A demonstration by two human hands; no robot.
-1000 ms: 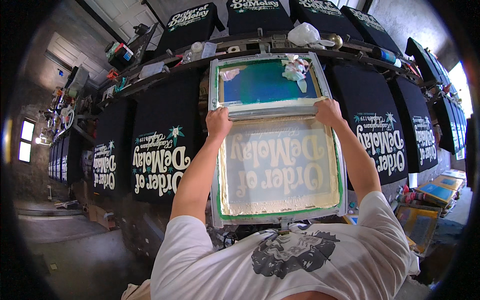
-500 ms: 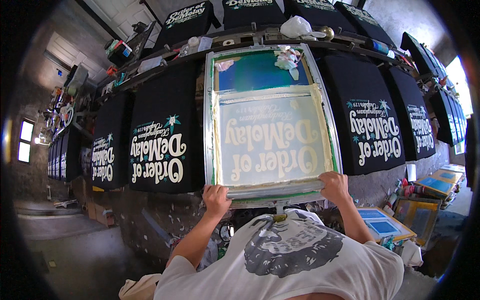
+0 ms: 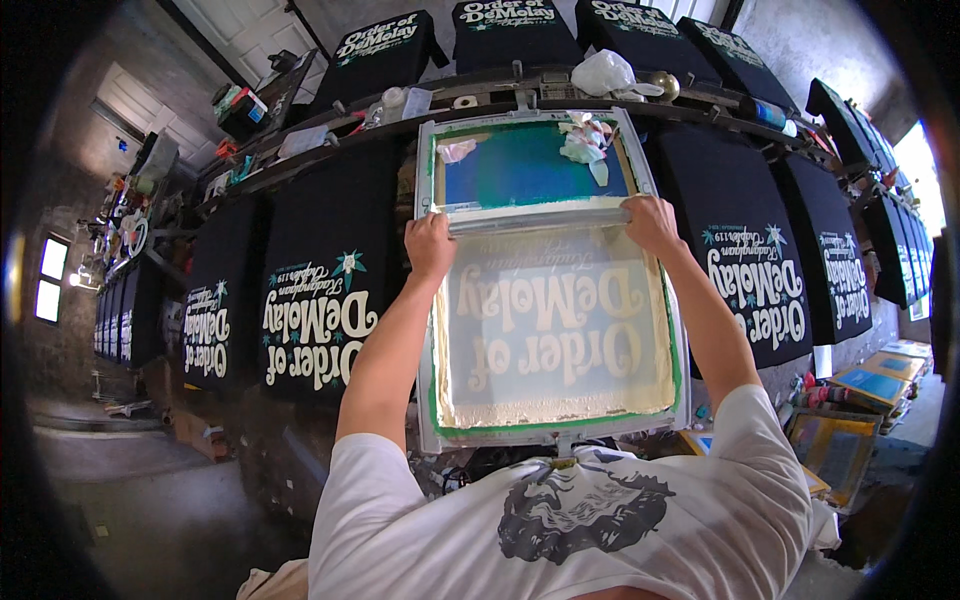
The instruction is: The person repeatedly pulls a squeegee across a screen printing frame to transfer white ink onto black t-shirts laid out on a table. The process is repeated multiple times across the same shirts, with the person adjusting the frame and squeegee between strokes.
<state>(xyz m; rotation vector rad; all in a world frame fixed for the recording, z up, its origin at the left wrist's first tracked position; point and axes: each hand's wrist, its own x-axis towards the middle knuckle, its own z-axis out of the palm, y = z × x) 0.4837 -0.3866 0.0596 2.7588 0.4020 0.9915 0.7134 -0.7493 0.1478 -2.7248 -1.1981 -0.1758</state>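
Observation:
A screen printing frame (image 3: 683, 395) lies in front of me, its pale mesh (image 3: 555, 320) showing cream lettering. Across the upper part of the mesh runs a long squeegee (image 3: 540, 222). My left hand (image 3: 430, 243) is closed round its left end, and my right hand (image 3: 653, 222) grips the right end. Beyond the squeegee is a strip of cream ink (image 3: 530, 208), then a blue and green band (image 3: 520, 165) of the screen. Crumpled, stained tissue (image 3: 587, 143) rests at that band's far right, with a smaller pinkish scrap (image 3: 457, 150) at its far left.
Black printed shirts on boards flank the frame, one at the left (image 3: 325, 230) and one at the right (image 3: 715, 190). Behind, a rail (image 3: 400, 128) carries a white plastic bag (image 3: 603, 73), a tape roll (image 3: 465, 102) and a blue bottle (image 3: 768, 113). More screens (image 3: 835, 450) lean at the lower right.
Both hands have pushed the squeegee from the near end of the screen to the far part of the mesh. My arms are now stretched forward over the frame's sides.

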